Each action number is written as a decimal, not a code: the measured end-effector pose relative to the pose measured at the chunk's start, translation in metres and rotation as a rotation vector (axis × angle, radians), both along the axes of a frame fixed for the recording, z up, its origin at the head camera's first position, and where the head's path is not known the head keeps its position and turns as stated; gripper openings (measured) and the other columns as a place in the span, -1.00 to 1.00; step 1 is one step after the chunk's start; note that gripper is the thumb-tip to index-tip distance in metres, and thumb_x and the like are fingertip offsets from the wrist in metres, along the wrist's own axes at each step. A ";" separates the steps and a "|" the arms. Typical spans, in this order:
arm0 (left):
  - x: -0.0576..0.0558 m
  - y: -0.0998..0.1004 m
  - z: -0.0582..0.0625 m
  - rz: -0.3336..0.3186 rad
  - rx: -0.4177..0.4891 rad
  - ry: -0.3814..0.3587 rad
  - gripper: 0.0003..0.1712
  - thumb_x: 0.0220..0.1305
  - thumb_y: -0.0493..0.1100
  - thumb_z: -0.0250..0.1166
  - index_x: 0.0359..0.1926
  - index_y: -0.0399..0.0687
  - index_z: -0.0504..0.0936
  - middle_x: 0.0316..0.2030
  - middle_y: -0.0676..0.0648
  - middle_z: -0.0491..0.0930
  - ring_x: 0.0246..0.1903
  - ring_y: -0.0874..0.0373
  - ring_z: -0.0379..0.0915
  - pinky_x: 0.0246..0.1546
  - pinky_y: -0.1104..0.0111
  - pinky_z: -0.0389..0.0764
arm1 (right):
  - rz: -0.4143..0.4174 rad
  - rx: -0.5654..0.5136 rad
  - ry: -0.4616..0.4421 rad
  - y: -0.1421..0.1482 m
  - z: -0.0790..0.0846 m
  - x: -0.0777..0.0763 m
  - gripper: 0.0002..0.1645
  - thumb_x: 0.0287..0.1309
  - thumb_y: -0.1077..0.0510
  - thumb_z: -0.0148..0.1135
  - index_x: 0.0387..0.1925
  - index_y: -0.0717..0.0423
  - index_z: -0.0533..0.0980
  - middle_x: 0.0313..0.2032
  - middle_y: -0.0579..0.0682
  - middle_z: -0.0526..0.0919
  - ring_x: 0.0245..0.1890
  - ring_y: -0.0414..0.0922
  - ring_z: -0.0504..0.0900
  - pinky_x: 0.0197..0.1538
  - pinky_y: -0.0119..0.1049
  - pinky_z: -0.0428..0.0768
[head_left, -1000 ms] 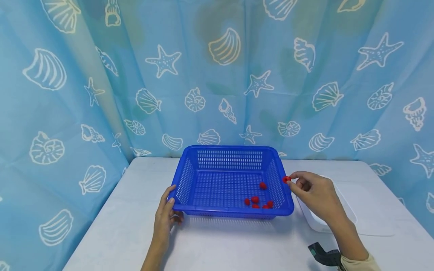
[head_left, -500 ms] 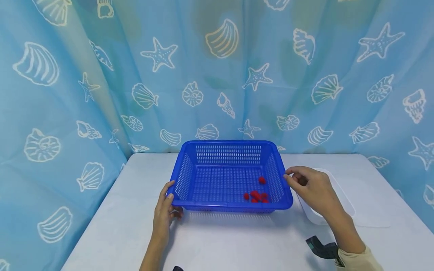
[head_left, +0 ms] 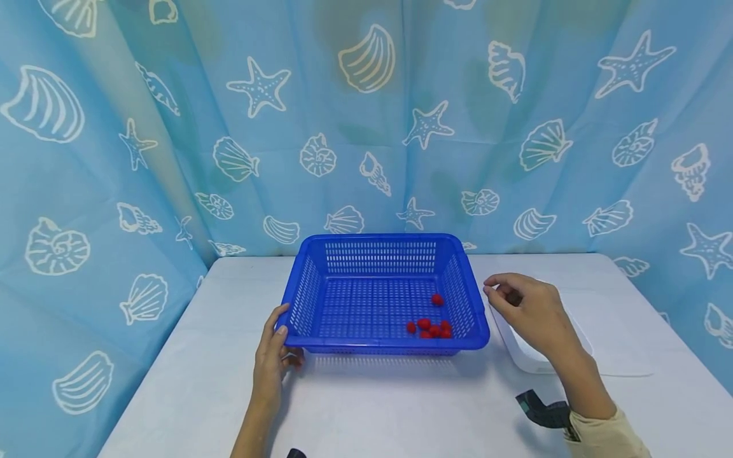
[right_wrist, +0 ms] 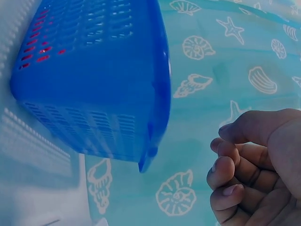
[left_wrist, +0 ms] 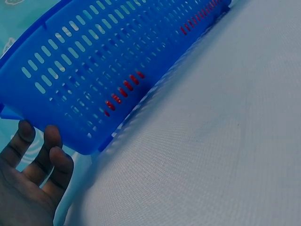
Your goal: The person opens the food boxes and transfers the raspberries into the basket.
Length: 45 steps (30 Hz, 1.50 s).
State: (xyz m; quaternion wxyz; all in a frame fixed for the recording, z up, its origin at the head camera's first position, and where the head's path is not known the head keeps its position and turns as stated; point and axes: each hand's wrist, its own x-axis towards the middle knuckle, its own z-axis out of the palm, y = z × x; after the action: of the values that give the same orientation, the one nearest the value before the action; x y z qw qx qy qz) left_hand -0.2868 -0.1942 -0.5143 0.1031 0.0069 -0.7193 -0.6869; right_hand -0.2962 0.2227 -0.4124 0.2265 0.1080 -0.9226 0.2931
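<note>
A blue plastic basket (head_left: pixel 375 318) with slotted walls stands on the white table. Several small red raspberries (head_left: pixel 424 324) lie on its floor towards the front right, one set apart further back. At the basket's front left corner my left hand (head_left: pixel 268 369) grips the rim, thumb and forefinger on it; the left wrist view has the other fingers (left_wrist: pixel 52 134) bent just under the corner. My right hand (head_left: pixel 529 312) hovers right of the basket, apart from its rim. Its fingers are loosely curled with nothing between them, as the right wrist view also shows.
A shallow white tray (head_left: pixel 529 361) sits on the table at the right, partly hidden under my right hand and forearm. Behind the table (head_left: pixel 366 407) hangs a blue curtain (head_left: pixel 343 178) printed with seashells and starfish. A dark wrist device (head_left: pixel 544 410) is strapped to my right arm.
A raspberry that my right thumb and forefinger pinched at the right rim has been let go and lies in the basket. The right hand has drawn slightly away; the left still holds the corner.
</note>
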 end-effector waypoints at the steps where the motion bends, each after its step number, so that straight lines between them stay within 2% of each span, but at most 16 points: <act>1: 0.000 0.000 0.000 0.003 0.000 0.000 -0.48 0.55 0.19 -0.11 0.46 0.42 0.25 -0.03 -0.25 0.50 -0.37 -0.03 0.51 -0.42 0.26 0.57 | -0.005 0.000 0.007 0.002 0.000 0.000 -0.84 0.26 0.25 0.30 -0.13 0.15 0.67 -0.53 -0.10 0.53 -0.51 -0.12 0.45 -0.51 -0.38 0.45; 7: 0.001 0.001 0.001 0.007 -0.007 -0.008 -0.47 0.55 0.19 -0.11 0.47 0.39 0.25 -0.01 -0.25 0.49 -0.36 -0.04 0.51 -0.41 0.26 0.57 | -0.065 -0.005 0.017 0.019 0.000 -0.003 -0.83 0.26 0.22 0.26 -0.14 0.15 0.68 -0.53 -0.07 0.55 -0.51 -0.09 0.44 -0.51 -0.35 0.43; 15: 0.001 0.001 0.002 0.005 -0.027 -0.010 -0.47 0.55 0.19 -0.13 0.47 0.40 0.24 0.00 -0.26 0.48 -0.36 -0.04 0.51 -0.40 0.26 0.58 | -0.162 -0.014 -0.049 0.042 -0.004 -0.009 -0.72 0.32 0.12 0.23 -0.05 0.20 0.65 -0.46 0.00 0.60 -0.45 -0.04 0.49 -0.48 -0.36 0.48; 25: 0.001 0.001 0.001 0.004 -0.032 -0.003 -0.46 0.55 0.20 -0.12 0.47 0.38 0.25 0.02 -0.25 0.48 -0.33 -0.07 0.51 -0.40 0.26 0.58 | -0.238 -0.006 -0.113 0.056 -0.013 -0.015 -0.68 0.33 0.10 0.22 -0.03 0.25 0.60 -0.40 0.11 0.61 -0.39 0.02 0.50 -0.46 -0.31 0.52; 29: 0.001 0.000 0.000 0.000 -0.024 -0.005 -0.47 0.55 0.21 -0.12 0.46 0.41 0.25 0.01 -0.25 0.49 -0.33 -0.08 0.51 -0.40 0.25 0.58 | -0.269 0.008 -0.154 0.061 -0.021 -0.019 -0.66 0.32 0.11 0.21 -0.03 0.29 0.59 -0.37 0.16 0.61 -0.37 0.05 0.49 -0.44 -0.27 0.51; 36: 0.001 -0.001 0.002 0.001 -0.015 -0.029 -0.46 0.54 0.23 -0.11 0.46 0.42 0.24 0.06 -0.22 0.47 -0.30 -0.10 0.52 -0.38 0.25 0.59 | -0.310 0.019 -0.254 0.069 -0.035 -0.029 -0.60 0.34 0.08 0.19 0.03 0.33 0.55 -0.27 0.28 0.62 -0.33 0.13 0.51 -0.34 -0.01 0.60; 40: 0.002 -0.001 0.003 0.009 -0.015 -0.048 -0.46 0.54 0.23 -0.11 0.46 0.41 0.24 0.07 -0.21 0.45 -0.31 -0.09 0.51 -0.38 0.27 0.58 | -0.312 0.048 -0.285 0.073 -0.041 -0.033 -0.58 0.33 0.09 0.21 0.02 0.37 0.55 -0.28 0.30 0.63 -0.36 0.13 0.53 -0.35 -0.01 0.57; 45: 0.001 0.001 0.005 0.003 -0.016 -0.057 -0.45 0.54 0.24 -0.11 0.47 0.41 0.23 0.11 -0.21 0.42 -0.29 -0.08 0.51 -0.37 0.28 0.59 | -0.313 0.064 -0.367 0.076 -0.045 -0.035 -0.54 0.35 0.10 0.18 0.08 0.42 0.51 -0.25 0.34 0.63 -0.35 0.14 0.52 -0.34 -0.02 0.57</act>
State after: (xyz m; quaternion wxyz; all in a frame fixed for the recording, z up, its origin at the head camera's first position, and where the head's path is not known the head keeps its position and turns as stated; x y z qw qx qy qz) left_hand -0.2856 -0.1931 -0.5094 0.0837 0.0266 -0.7274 -0.6806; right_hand -0.3310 0.2992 -0.4576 0.0945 -0.0841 -0.9625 0.2399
